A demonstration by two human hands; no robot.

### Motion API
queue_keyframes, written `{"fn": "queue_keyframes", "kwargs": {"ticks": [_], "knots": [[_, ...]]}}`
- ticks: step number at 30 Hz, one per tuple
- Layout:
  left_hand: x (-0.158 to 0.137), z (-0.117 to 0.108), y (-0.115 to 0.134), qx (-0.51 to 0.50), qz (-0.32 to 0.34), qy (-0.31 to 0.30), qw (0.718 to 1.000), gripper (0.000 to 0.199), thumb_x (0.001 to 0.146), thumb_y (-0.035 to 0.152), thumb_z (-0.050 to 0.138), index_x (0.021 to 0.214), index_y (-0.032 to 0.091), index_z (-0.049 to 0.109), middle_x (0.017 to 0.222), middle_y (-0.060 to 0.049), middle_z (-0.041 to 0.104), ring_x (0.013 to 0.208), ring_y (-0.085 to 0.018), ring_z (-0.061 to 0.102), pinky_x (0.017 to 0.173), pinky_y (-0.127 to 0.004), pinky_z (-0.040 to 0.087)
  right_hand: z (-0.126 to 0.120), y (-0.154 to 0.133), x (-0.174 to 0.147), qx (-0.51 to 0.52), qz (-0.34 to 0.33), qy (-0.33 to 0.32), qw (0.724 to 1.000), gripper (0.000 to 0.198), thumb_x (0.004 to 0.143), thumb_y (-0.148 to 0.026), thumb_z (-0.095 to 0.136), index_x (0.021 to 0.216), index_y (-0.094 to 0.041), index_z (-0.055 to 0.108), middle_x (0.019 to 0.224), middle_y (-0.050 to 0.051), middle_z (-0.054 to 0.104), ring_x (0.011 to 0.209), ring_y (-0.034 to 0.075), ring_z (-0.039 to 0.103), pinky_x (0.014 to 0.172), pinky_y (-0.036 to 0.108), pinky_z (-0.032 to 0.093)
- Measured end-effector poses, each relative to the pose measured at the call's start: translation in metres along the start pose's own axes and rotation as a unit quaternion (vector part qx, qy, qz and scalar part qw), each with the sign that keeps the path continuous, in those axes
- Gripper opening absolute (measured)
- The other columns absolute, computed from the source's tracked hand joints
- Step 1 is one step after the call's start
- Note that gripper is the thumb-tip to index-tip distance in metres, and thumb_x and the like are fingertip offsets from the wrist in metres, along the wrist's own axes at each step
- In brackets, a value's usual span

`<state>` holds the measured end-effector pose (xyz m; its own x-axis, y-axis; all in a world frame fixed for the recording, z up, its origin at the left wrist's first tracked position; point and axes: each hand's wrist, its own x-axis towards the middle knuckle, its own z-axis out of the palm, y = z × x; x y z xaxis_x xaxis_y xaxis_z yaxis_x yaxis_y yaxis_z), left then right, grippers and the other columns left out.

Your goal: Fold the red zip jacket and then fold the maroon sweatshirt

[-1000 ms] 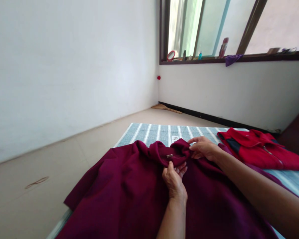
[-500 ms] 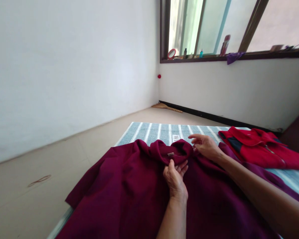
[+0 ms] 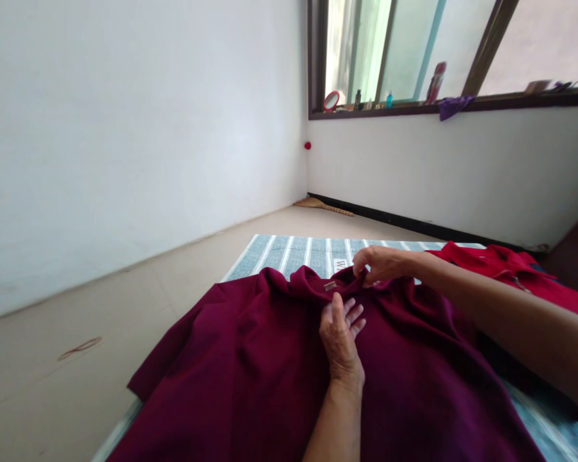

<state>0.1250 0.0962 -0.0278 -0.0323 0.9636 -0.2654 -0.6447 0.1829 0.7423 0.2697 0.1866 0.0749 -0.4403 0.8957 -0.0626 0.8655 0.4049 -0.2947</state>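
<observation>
A maroon long-sleeved top (image 3: 279, 359) lies spread out, its collar toward the far side. A small pale label (image 3: 330, 286) shows inside the neck. My right hand (image 3: 379, 264) is closed on the right side of the collar, thumb and fingers pinching the cloth. Just below the neck opening, my left hand (image 3: 341, 330) rests against the front of the top, fingers apart and thumb pointing up at the label. Under the top is a blue-and-white striped mat or sheet (image 3: 291, 250).
To the right is a folded red garment with a zip (image 3: 505, 266), partly behind my right forearm. A wooden-handled brush or broom (image 3: 325, 206) lies in the corner. A thin loop of cord (image 3: 79, 348) is on the floor at left. Bottles and a round mirror (image 3: 331, 101) stand on the windowsill.
My right hand has moved left and closed on the collar, pulling the right shoulder cloth up and inward. My left hand's thumb has come off the collar edge and its fingers have spread.
</observation>
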Motion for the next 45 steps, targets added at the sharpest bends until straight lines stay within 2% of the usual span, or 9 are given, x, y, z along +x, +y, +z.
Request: {"fn": "queue_keyframes", "kwargs": {"ticks": [7, 16, 20, 23, 28, 33, 37, 42, 45], "knots": [[0.004, -0.002, -0.008, 0.059, 0.023, -0.007, 0.998, 0.028, 0.084, 0.036, 0.056, 0.098, 0.012, 0.057, 0.097, -0.016, 0.068, 0.079, -0.021, 0.069, 0.064, -0.028, 0.053, -0.004, 0.044, 0.041, 0.172, 0.167, 0.086, 0.967, 0.013, 0.066, -0.009, 0.062, 0.076, -0.014, 0.069, 0.059, -0.001, 0.061, 0.058, 0.012, 0.057, 0.056, 0.021, 0.046], [0.001, 0.001, -0.009, 0.081, 0.022, -0.008, 0.996, 0.025, 0.078, 0.032, 0.057, 0.092, 0.013, 0.055, 0.085, -0.011, 0.069, 0.07, -0.017, 0.067, 0.064, -0.028, 0.052, 0.017, 0.048, 0.07, 0.254, 0.287, 0.142, 0.913, 0.023, 0.07, -0.007, 0.064, 0.092, -0.014, 0.067, 0.053, -0.004, 0.053, 0.045, 0.009, 0.05, 0.047, 0.021, 0.045], [0.002, 0.001, -0.011, 0.097, 0.025, -0.013, 0.995, 0.021, 0.077, 0.03, 0.055, 0.091, 0.013, 0.055, 0.083, -0.01, 0.069, 0.069, -0.017, 0.067, 0.063, -0.028, 0.052, 0.026, 0.047, 0.071, 0.239, 0.305, 0.17, 0.906, 0.023, 0.075, -0.012, 0.063, 0.097, -0.015, 0.067, 0.057, -0.003, 0.053, 0.048, 0.007, 0.048, 0.047, 0.018, 0.04], [0.001, 0.001, -0.011, 0.104, 0.027, -0.016, 0.994, 0.021, 0.076, 0.03, 0.055, 0.089, 0.014, 0.056, 0.083, -0.01, 0.069, 0.068, -0.016, 0.067, 0.061, -0.027, 0.051, 0.029, 0.053, 0.065, 0.216, 0.318, 0.166, 0.908, 0.017, 0.08, -0.026, 0.062, 0.089, -0.013, 0.068, 0.057, -0.001, 0.053, 0.049, 0.008, 0.047, 0.047, 0.02, 0.038], [0.0, 0.003, -0.01, 0.111, 0.032, -0.017, 0.993, 0.023, 0.071, 0.032, 0.059, 0.087, 0.015, 0.055, 0.077, -0.008, 0.068, 0.062, -0.015, 0.065, 0.058, -0.025, 0.049, 0.033, 0.065, 0.052, 0.187, 0.333, 0.12, 0.916, 0.038, 0.074, -0.049, 0.066, 0.071, -0.011, 0.067, 0.056, 0.003, 0.056, 0.052, 0.013, 0.05, 0.049, 0.024, 0.038], [-0.002, 0.003, -0.009, 0.127, 0.031, -0.024, 0.991, 0.023, 0.07, 0.03, 0.058, 0.087, 0.015, 0.054, 0.072, -0.006, 0.067, 0.057, -0.014, 0.063, 0.055, -0.024, 0.047, 0.04, 0.062, 0.051, 0.152, 0.285, 0.117, 0.939, 0.019, 0.074, -0.033, 0.065, 0.071, -0.014, 0.068, 0.058, -0.001, 0.057, 0.052, 0.01, 0.049, 0.048, 0.02, 0.035], [-0.003, 0.004, -0.009, 0.126, 0.023, -0.026, 0.991, 0.022, 0.07, 0.029, 0.059, 0.086, 0.015, 0.054, 0.071, -0.006, 0.067, 0.057, -0.014, 0.063, 0.055, -0.024, 0.047, 0.039, 0.058, 0.055, 0.106, 0.256, 0.143, 0.95, 0.022, 0.078, -0.031, 0.057, 0.088, -0.016, 0.07, 0.065, -0.002, 0.061, 0.06, 0.012, 0.055, 0.053, 0.02, 0.038], [-0.003, 0.004, -0.009, 0.136, 0.023, -0.024, 0.99, 0.017, 0.072, 0.024, 0.055, 0.087, 0.015, 0.053, 0.07, -0.005, 0.066, 0.056, -0.013, 0.061, 0.054, -0.023, 0.047, 0.047, 0.053, 0.054, 0.018, 0.261, 0.132, 0.956, 0.019, 0.073, -0.027, 0.062, 0.085, -0.016, 0.072, 0.082, 0.007, 0.068, 0.081, 0.021, 0.063, 0.066, 0.024, 0.043], [-0.003, 0.004, -0.01, 0.134, 0.022, -0.025, 0.99, 0.017, 0.073, 0.024, 0.054, 0.087, 0.015, 0.053, 0.07, -0.005, 0.066, 0.056, -0.013, 0.062, 0.054, -0.023, 0.047, 0.048, 0.039, 0.055, -0.033, 0.257, 0.138, 0.956, 0.028, 0.074, -0.022, 0.059, 0.098, -0.013, 0.069, 0.099, 0.017, 0.066, 0.094, 0.029, 0.062, 0.074, 0.033, 0.045]]}}
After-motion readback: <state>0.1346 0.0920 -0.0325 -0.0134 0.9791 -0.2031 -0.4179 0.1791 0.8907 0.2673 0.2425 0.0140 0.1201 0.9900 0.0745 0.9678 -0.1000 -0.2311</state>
